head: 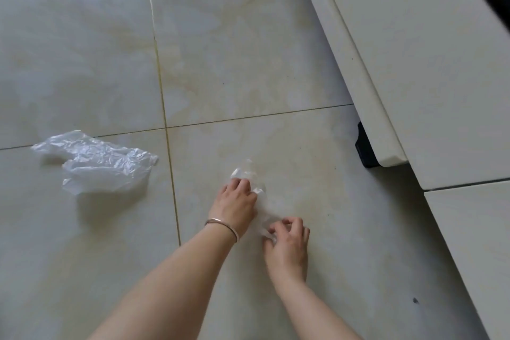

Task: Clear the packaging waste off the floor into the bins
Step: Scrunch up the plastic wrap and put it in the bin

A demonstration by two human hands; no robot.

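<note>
Seen from the head camera, two pieces of plastic lie on the tiled floor (248, 50). One clear wrapper (260, 196) sits beside the white cabinet (414, 77); the left hand (237, 201) curls its fingers on the wrapper's far end, and the right hand (288, 240) pinches its near end. One crumpled plastic bag (96, 161) lies well apart, toward the floor's left edge. One bracelet (222, 225) circles the left wrist.
</note>
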